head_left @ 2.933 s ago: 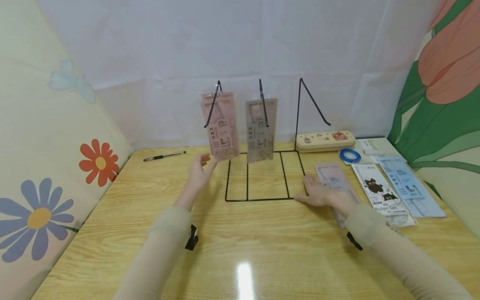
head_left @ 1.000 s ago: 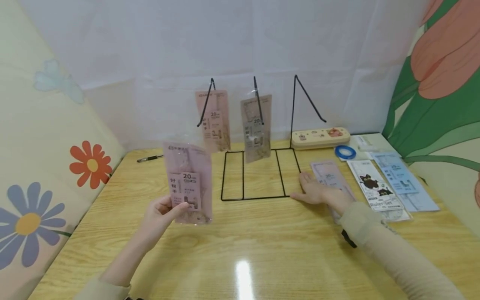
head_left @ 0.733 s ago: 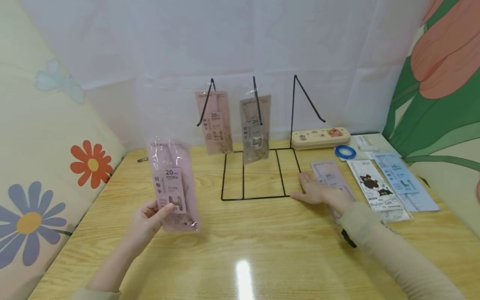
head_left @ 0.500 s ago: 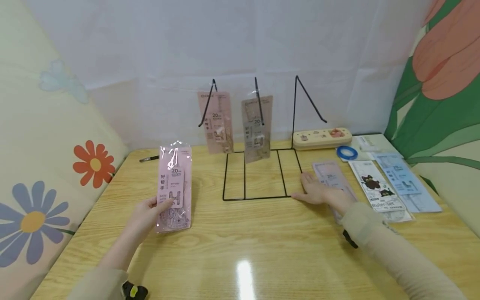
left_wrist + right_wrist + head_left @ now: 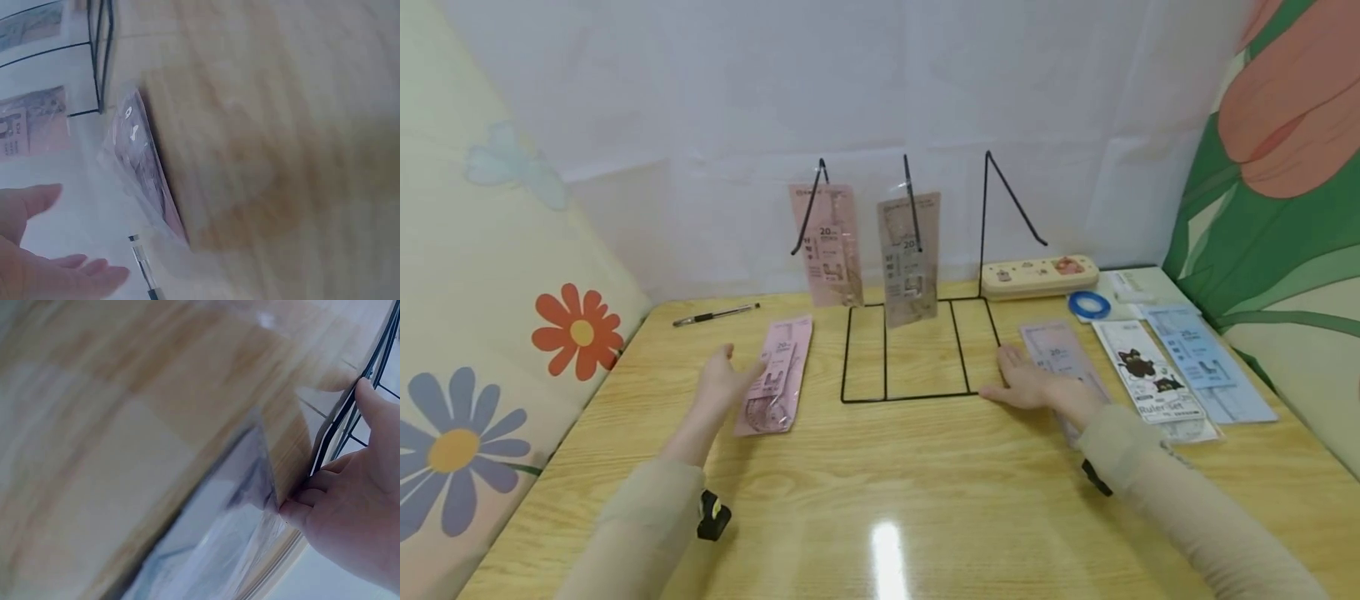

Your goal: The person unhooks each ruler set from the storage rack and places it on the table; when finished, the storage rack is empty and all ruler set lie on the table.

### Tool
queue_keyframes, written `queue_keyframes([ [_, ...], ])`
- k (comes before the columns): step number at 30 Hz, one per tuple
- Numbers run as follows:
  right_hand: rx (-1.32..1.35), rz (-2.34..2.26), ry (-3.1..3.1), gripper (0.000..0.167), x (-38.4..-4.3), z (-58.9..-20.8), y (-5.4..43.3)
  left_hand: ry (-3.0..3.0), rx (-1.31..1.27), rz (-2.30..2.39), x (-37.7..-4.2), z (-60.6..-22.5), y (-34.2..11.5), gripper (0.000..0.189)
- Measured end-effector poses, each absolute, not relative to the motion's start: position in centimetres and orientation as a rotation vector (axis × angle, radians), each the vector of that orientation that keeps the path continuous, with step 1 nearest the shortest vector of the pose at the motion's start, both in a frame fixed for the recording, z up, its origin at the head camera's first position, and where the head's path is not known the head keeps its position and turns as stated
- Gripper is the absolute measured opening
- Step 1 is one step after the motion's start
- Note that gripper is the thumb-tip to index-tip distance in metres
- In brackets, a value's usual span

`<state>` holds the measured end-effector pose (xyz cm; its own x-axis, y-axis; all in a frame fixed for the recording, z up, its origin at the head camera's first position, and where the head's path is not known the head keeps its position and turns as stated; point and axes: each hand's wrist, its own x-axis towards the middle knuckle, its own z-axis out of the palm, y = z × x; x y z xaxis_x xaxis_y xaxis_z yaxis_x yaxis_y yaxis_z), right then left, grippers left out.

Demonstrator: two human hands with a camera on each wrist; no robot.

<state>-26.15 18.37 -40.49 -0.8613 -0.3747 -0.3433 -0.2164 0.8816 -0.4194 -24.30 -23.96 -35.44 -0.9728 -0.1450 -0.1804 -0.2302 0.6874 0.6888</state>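
My left hand (image 5: 722, 383), fingers apart, hovers just left of a pink ruler-set pack (image 5: 782, 379) lying on the table. In the left wrist view a gap shows between that hand (image 5: 44, 272) and the pack (image 5: 147, 169). On the right, my other hand (image 5: 1026, 385) rests on the right front corner of a black wire display rack (image 5: 984, 225). The right wrist view shows its thumb touching the wire. A pink pack (image 5: 831, 287) hangs from the rack's left hook and a grey-brown pack (image 5: 906, 308) from the middle one. The right hook is bare.
A lilac pack (image 5: 1063, 346) lies partly under my right forearm. Beyond it are a white cat-print ruler set (image 5: 1150, 367) and a blue pack (image 5: 1206, 362). A cream pencil case (image 5: 1037, 287) and blue tape roll (image 5: 1090, 316) sit behind. A pen (image 5: 718, 315) lies back left.
My left hand took a pink pack from the left hook, carried it left and towards me, laid it on the table and let go. My right hand stays at the rack's corner.
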Motion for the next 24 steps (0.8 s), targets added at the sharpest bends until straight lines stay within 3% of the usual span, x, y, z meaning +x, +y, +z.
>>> queue_keyframes([
  [6,-0.436,-0.513,2.627,0.087,-26.1,-40.4,18.4,2.911,-0.125,1.192,-26.0,-34.6,-22.7,0.089],
  [13,-0.435,-0.521,2.615,0.088,-26.2,-40.4,18.0,2.901,0.037,1.304,-28.6,-33.7,-21.6,0.084],
  [24,-0.441,-0.509,2.629,0.088,-26.2,-40.3,18.3,2.830,0.023,1.685,-32.0,-33.6,-19.0,0.079],
])
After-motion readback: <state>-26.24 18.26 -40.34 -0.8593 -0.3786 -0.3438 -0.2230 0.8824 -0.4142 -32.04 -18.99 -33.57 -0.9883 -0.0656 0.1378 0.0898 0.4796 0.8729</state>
